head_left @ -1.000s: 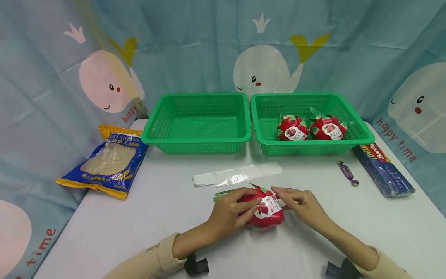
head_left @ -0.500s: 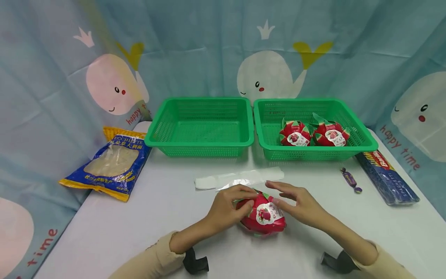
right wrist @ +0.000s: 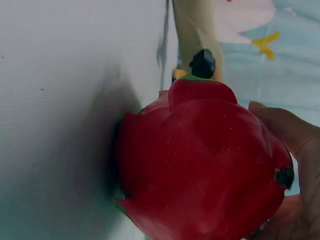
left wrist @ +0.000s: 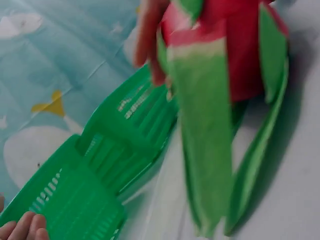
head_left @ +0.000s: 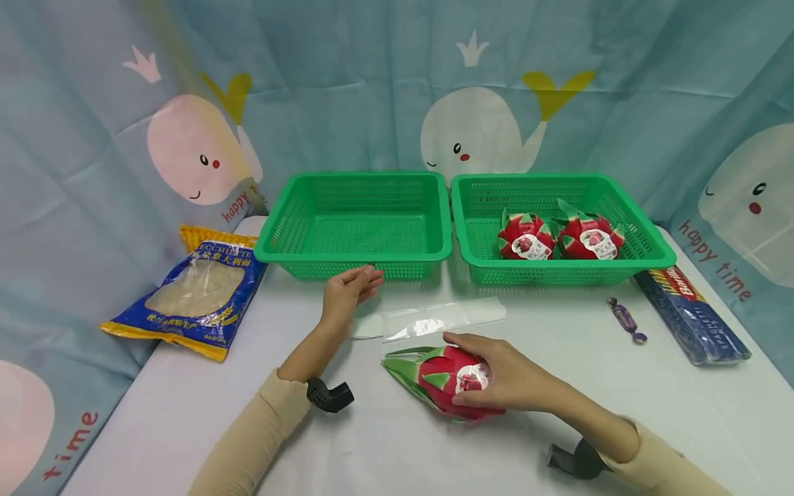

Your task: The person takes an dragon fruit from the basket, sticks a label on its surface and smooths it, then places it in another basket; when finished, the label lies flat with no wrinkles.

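Note:
A red dragon fruit [head_left: 437, 386] with long green leaves and a white label lies on the white table in the head view. My right hand [head_left: 515, 375] grips it from the right, thumb on the near side and fingers over the top. The right wrist view shows the fruit's smooth red end [right wrist: 200, 165] large, the hand [right wrist: 305, 145] curled beside it. Away from the fruit, my left hand [head_left: 349, 296] hovers before the left green basket [head_left: 353, 258], loosely curled and holding nothing. Only its fingertips [left wrist: 27, 227] show in the left wrist view.
The right green basket [head_left: 571, 273] holds two labelled dragon fruits [head_left: 527, 236]. A flat white-and-clear plastic strip [head_left: 443, 318] lies behind the gripped fruit. Left is a blue pasta bag [head_left: 192, 293]; right are a purple wrapped candy [head_left: 626, 320] and a spaghetti pack [head_left: 695, 320].
My left hand has let go of the dragon fruit and moved left and forward towards the left basket. My right hand, lifted off half a second ago, now grips the fruit.

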`<state>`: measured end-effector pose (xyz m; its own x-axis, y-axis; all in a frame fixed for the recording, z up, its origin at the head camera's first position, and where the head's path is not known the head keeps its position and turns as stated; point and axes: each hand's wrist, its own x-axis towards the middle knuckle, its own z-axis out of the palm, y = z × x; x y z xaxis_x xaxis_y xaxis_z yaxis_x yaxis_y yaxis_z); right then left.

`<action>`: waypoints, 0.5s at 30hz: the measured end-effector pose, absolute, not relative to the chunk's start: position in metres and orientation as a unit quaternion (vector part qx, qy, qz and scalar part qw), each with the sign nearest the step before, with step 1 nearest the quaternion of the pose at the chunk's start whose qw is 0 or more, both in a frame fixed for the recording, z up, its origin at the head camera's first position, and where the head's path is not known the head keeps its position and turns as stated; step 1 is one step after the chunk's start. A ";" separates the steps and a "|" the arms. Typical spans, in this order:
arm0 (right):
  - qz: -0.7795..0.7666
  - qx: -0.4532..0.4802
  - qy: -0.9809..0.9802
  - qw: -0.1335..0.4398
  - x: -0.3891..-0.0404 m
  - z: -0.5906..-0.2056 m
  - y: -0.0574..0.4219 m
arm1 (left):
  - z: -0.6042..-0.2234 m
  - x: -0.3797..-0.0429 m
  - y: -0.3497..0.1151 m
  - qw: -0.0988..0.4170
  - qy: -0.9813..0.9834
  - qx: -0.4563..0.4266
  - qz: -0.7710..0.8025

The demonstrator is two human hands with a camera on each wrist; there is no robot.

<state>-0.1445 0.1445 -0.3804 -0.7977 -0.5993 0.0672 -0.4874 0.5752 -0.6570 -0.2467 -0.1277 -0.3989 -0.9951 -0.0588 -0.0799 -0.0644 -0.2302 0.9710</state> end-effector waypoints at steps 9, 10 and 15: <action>-0.354 -0.276 0.889 0.087 -0.143 -0.384 0.134 | -0.402 -0.258 -0.133 -0.048 0.533 -0.093 0.840; -0.357 -0.276 0.889 0.086 -0.142 -0.385 0.133 | -0.402 -0.258 -0.132 -0.052 0.528 -0.095 0.842; -0.378 -0.279 0.880 0.068 -0.142 -0.388 0.132 | -0.402 -0.260 -0.131 -0.058 0.520 -0.096 0.847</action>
